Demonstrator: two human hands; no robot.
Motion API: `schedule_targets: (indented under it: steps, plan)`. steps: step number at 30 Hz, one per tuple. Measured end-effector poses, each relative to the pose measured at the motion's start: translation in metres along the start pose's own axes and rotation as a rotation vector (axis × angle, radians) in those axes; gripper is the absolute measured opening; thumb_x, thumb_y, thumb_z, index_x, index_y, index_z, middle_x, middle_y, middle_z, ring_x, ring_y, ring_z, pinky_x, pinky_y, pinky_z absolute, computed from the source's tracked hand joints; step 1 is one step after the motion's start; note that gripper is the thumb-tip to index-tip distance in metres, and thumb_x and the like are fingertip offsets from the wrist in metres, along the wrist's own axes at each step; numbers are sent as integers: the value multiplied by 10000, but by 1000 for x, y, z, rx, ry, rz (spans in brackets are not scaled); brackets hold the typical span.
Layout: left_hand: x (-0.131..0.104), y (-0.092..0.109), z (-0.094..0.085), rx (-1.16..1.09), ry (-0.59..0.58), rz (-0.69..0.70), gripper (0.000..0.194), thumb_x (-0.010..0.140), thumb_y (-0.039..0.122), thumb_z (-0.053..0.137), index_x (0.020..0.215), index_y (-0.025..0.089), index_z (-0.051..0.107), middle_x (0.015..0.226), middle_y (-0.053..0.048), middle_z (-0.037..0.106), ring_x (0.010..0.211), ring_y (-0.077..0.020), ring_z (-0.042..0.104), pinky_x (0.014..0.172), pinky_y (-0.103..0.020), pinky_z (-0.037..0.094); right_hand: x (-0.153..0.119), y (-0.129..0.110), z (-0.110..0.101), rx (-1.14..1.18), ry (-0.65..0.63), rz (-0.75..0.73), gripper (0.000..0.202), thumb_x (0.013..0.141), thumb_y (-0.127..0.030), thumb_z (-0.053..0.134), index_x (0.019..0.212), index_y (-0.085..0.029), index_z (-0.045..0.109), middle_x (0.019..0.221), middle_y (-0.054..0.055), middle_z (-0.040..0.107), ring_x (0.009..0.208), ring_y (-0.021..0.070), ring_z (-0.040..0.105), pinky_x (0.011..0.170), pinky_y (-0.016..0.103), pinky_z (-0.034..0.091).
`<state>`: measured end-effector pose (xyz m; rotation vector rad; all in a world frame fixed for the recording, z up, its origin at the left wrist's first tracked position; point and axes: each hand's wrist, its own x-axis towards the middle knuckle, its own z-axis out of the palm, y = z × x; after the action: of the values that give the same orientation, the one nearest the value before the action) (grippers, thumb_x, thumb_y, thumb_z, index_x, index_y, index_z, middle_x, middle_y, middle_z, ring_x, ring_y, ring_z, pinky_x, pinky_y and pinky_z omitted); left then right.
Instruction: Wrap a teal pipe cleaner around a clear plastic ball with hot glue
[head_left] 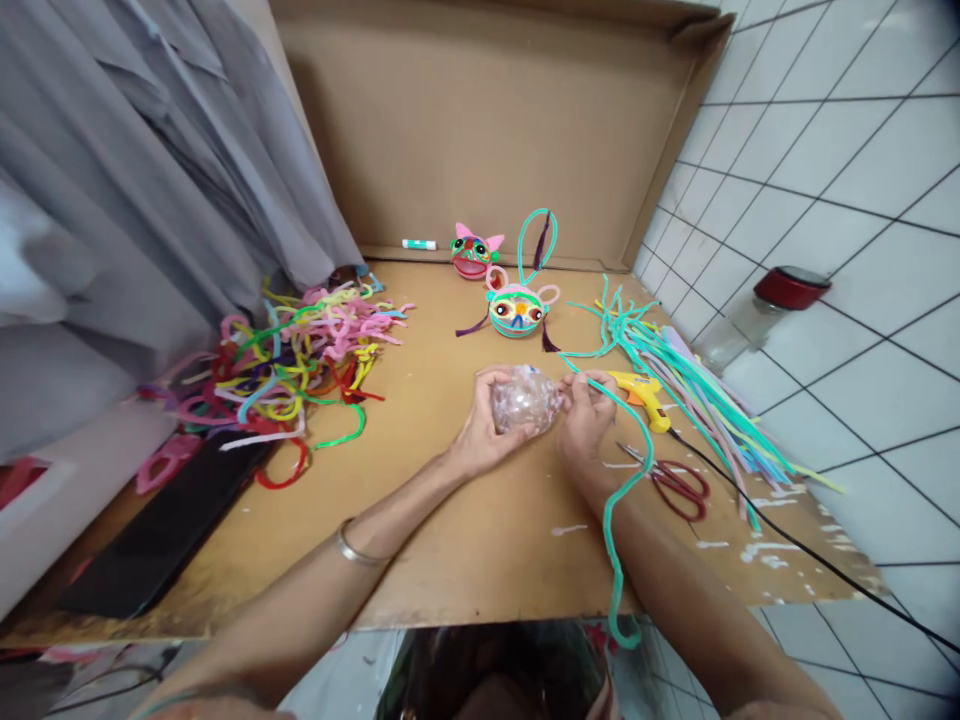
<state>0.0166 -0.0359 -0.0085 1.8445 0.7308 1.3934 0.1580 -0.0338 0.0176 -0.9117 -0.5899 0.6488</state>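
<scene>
My left hand (pixel 489 425) is wrapped round a clear, shiny plastic ball (pixel 523 402) with small coloured marks on it. At the ball's right end, the fingers of my right hand (pixel 586 415) pinch together at its gathered-looking tip. A long teal pipe cleaner (pixel 611 520) runs over my right hand and forearm and hangs down past the table's front edge. Whether those fingers also grip the pipe cleaner is hidden. Just beyond the ball stands a decorated animal head (pixel 517 312) with pink loop ears and dark tassels.
A second animal head (pixel 472 255) and a glue stick (pixel 418 244) are at the back. To the right lie a yellow glue gun (pixel 651 398), red-handled scissors (pixel 682 490) and long pipe cleaners (pixel 697 390). Tangled pipe cleaners (pixel 300 350) and a black slab (pixel 172 530) are left.
</scene>
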Motion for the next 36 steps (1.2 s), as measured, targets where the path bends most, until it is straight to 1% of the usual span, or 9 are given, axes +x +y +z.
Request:
schedule_targets:
  steps: [3, 4, 6, 8, 14, 20, 27, 32, 36]
  plan:
    - [3, 2, -6, 144, -18, 22, 926, 702, 563, 789, 1423, 233, 311, 1468, -167, 300, 1449, -361, 339, 1212, -556, 316, -3, -1, 0, -40, -44, -66, 264, 772, -423, 674, 860, -244, 500, 669, -79, 613, 587, 109, 595, 609, 249, 491]
    - [4, 3, -8, 181, -41, 24, 941, 693, 548, 796, 1444, 227, 328, 1491, -174, 287, 1472, -376, 307, 1220, -570, 301, -4, -1, -1, -53, -63, -75, 264, 783, -427, 672, 865, -243, 501, 676, -77, 612, 595, 110, 596, 618, 252, 490]
    - [6, 4, -13, 215, -88, 23, 903, 693, 519, 797, 1441, 222, 385, 1520, -182, 292, 1496, -395, 279, 1222, -592, 294, -6, -1, -1, -79, -102, -92, 258, 806, -433, 662, 870, -242, 501, 682, -75, 612, 604, 113, 597, 637, 259, 492]
    - [8, 5, -16, 196, -108, 18, 860, 701, 505, 794, 1423, 220, 422, 1539, -189, 317, 1498, -399, 297, 1218, -599, 302, -8, -1, -1, -105, -123, -111, 247, 823, -435, 649, 873, -242, 503, 692, -70, 623, 609, 117, 601, 656, 268, 496]
    - [8, 5, -16, 78, -97, 6, 817, 716, 440, 780, 1405, 198, 415, 1523, -189, 414, 1468, -357, 392, 1227, -554, 317, -9, 0, 0, -129, -126, -119, 245, 806, -445, 650, 851, -239, 524, 699, -52, 638, 639, 138, 622, 671, 286, 500]
    - [7, 13, -15, 49, -52, -70, 880, 662, 352, 794, 1418, 181, 379, 1423, -165, 519, 1333, -324, 539, 1161, -500, 434, -9, -1, -2, -171, -137, -134, 223, 831, -447, 613, 858, -249, 515, 687, -50, 628, 631, 142, 596, 663, 287, 485]
    - [8, 12, -17, 89, -60, -99, 929, 620, 331, 792, 1430, 187, 360, 1428, -160, 508, 1337, -328, 533, 1165, -510, 431, -11, 0, -1, -226, -152, -138, 241, 836, -467, 588, 881, -250, 496, 699, -43, 610, 646, 150, 583, 681, 302, 489]
    - [10, 15, -18, 114, -74, -114, 902, 611, 281, 772, 1417, 196, 377, 1426, -142, 513, 1330, -321, 533, 1162, -500, 429, -11, 0, -2, -254, -170, -153, 240, 823, -456, 603, 880, -241, 513, 785, -23, 614, 677, 143, 572, 712, 306, 493]
    - [11, 17, -19, 146, -83, -107, 846, 604, 265, 770, 1378, 215, 432, 1409, -120, 522, 1318, -320, 533, 1167, -507, 413, -11, 2, -3, -270, -178, -158, 257, 822, -478, 612, 849, -235, 535, 782, -29, 589, 677, 136, 555, 714, 298, 489]
